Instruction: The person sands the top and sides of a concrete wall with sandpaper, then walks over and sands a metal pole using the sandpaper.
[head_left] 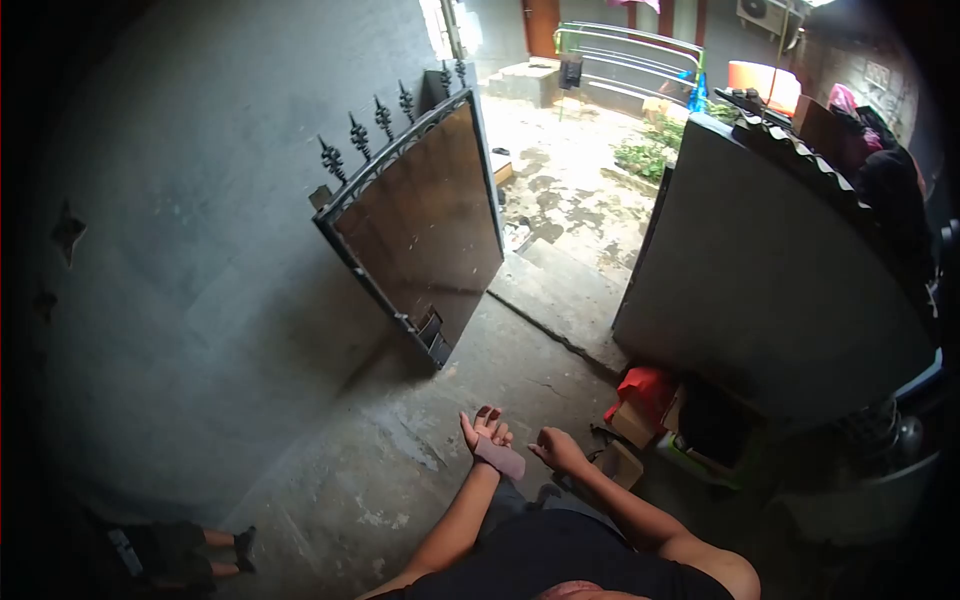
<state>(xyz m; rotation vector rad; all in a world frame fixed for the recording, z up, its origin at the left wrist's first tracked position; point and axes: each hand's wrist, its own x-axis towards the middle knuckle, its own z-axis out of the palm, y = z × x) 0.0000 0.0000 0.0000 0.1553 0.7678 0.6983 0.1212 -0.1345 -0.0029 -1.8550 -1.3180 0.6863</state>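
My left hand (487,428) is held out low in the middle of the view, palm turned up, with its fingers apart and slightly curled. A mauve-grey band or cloth (499,458) lies across its wrist. To its right, my right hand (558,449) is curled in with the fingers bent together; whether anything small is inside cannot be made out. The two hands are apart, above the grey concrete floor (400,480).
A brown metal gate (430,210) with spikes stands open ahead, leading to a sunlit yard. Boxes (636,422) with a red bag (648,388) sit by the right wall (760,250). At bottom left another person's legs (222,538) show.
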